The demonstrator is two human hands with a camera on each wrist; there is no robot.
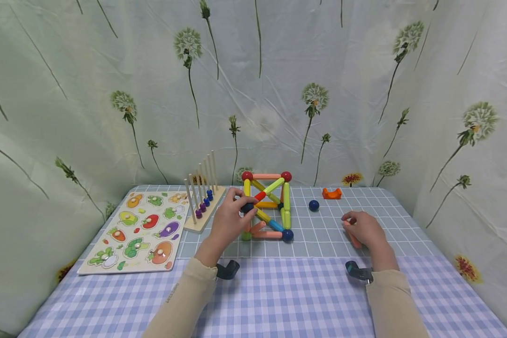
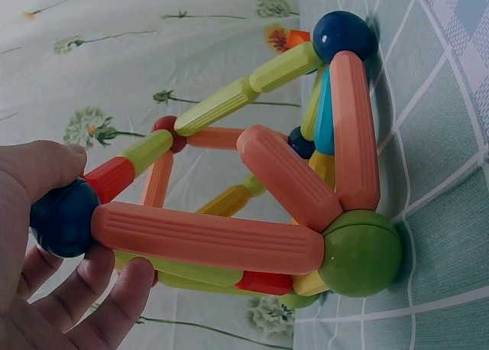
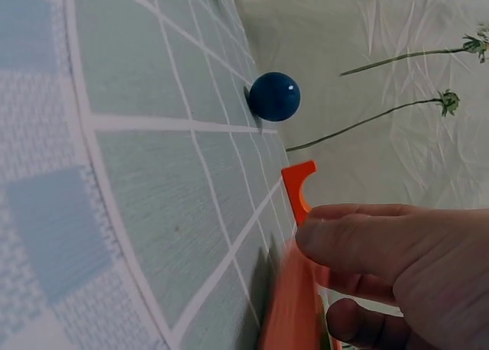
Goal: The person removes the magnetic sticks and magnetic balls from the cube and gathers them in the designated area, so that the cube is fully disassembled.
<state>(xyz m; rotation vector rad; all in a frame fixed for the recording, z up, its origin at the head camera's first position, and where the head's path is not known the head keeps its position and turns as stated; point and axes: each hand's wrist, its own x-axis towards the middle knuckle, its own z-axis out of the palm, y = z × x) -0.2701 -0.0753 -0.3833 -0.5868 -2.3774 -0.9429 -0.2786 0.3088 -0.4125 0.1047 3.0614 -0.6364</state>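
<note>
My left hand (image 1: pixel 232 218) pinches a dark blue ball (image 2: pixel 65 216) at an upper corner of a frame built of magnetic rods and balls. From that ball a salmon rod (image 2: pixel 206 235) runs down to a green ball (image 2: pixel 361 253) on the table, and a red-and-lime rod leads to a red ball (image 2: pixel 168 134). Another salmon rod (image 2: pixel 286 170) slants up from the green ball, its upper end free. Off to the right, my right hand (image 1: pixel 365 227) holds a loose salmon rod (image 3: pixel 290 308) by its end, blurred in the right wrist view, low over the table.
Between the hands lies a loose blue ball (image 1: pixel 314 205), with an orange curved piece (image 1: pixel 331 194) behind it. On the left are a vegetable peg puzzle board (image 1: pixel 126 225) and a wooden peg stand (image 1: pixel 196 227) with beads. A flowered curtain (image 1: pixel 262 94) hangs behind.
</note>
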